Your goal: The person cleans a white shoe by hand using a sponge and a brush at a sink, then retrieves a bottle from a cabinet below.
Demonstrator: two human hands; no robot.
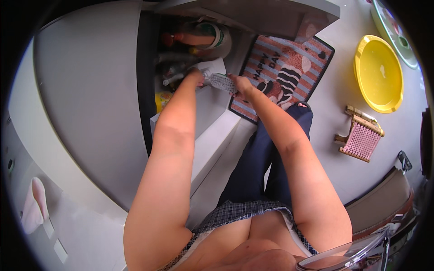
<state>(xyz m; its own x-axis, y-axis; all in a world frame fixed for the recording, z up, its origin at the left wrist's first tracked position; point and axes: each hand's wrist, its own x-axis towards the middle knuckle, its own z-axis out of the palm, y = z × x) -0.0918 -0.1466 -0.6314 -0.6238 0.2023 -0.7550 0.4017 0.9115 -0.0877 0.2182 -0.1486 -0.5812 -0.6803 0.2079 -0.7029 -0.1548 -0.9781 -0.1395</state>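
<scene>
My right hand (240, 86) grips a scrub brush with grey bristles (222, 82) above the right side of an open pull-out drawer (212, 106). My left hand (196, 77) reaches into the drawer beside a white plastic container (214, 65). Whether its fingers hold that container is hidden from this angle. Behind it stands a large white tub with a green label (222, 42), and an orange bottle (195, 39) lies across its mouth. Dark bottles and a yellow packet (163, 100) sit along the drawer's left side, partly in shadow.
A grey panel (264, 17) overhangs the drawer. To the right lies a striped floor mat (268, 64) with writing, near my foot. Farther right are a yellow basin (379, 74), a pale green basin (390, 27) and a low stool with a pink woven seat (364, 140).
</scene>
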